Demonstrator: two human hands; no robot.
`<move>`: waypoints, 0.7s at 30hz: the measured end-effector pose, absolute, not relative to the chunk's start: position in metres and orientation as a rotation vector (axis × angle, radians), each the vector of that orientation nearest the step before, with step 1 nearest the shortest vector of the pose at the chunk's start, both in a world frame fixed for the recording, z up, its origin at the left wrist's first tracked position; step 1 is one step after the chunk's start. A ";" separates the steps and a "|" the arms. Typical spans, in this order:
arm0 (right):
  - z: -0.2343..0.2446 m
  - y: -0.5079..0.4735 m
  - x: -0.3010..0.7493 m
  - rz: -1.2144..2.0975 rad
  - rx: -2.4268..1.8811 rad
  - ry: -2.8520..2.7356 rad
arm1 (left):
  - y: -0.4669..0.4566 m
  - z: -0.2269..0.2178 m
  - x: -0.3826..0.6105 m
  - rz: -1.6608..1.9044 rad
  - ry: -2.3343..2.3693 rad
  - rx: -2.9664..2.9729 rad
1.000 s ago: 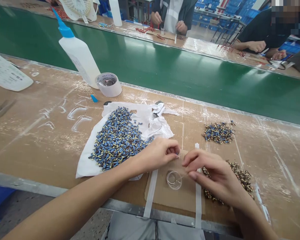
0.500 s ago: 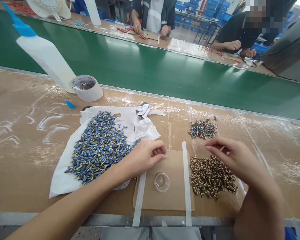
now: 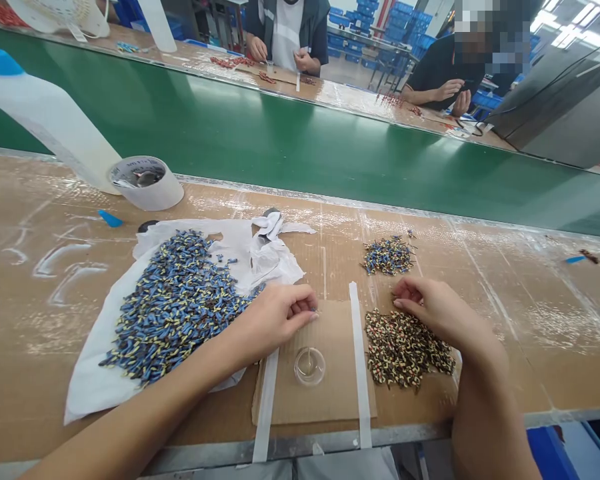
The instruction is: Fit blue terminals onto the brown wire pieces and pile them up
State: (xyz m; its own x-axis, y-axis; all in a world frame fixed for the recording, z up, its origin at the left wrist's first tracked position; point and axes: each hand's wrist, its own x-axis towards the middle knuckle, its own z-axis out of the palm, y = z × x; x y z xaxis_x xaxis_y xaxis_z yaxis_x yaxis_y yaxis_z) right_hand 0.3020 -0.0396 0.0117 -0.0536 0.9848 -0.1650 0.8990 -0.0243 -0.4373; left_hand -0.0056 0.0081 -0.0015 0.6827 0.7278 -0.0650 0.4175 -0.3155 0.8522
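Note:
My left hand [image 3: 291, 312] is pinched over the upper left of a cardboard pad [image 3: 335, 393]. A tiny pale bit shows at its fingertips, too small to name. Beside its wrist a heap of small blue, yellow and dark parts [image 3: 175, 307] lies on a white plastic sheet [image 3: 87, 373]. Below the hand, a small clear cup [image 3: 310, 367] with a thin stick in it stands on the pad. My right hand [image 3: 423, 303] is closed at the top edge of a pile of brown and cream parts [image 3: 405, 350]; whatever its fingertips hold is hidden. A smaller blue-and-yellow pile [image 3: 389, 256] lies beyond it.
At the back left, a large white bottle [image 3: 55, 120] leans beside a tape roll [image 3: 150, 193] with things inside. A blue cap [image 3: 110, 218] lies nearby. Tape strips [image 3: 360, 373] cross the pad. Beyond the green belt [image 3: 280, 140], two people work at another bench.
My right hand has come down and left to the brown pile's edge, and its fingers have closed together. My left hand keeps its pinch over the pad. The whole view has shifted slightly.

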 end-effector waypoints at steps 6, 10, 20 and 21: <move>0.008 -0.029 0.281 0.684 -1.952 -1.957 | 0.008 0.000 -0.005 0.398 0.889 1.985; 0.008 -0.028 0.276 0.739 -1.853 -1.910 | 0.008 0.000 -0.006 0.402 0.881 1.980; 0.011 -0.029 0.291 1.012 -1.809 -1.723 | 0.008 0.001 -0.005 0.421 0.890 1.921; 0.012 -0.030 0.290 1.049 -1.755 -1.707 | 0.008 0.000 -0.005 0.424 0.895 1.911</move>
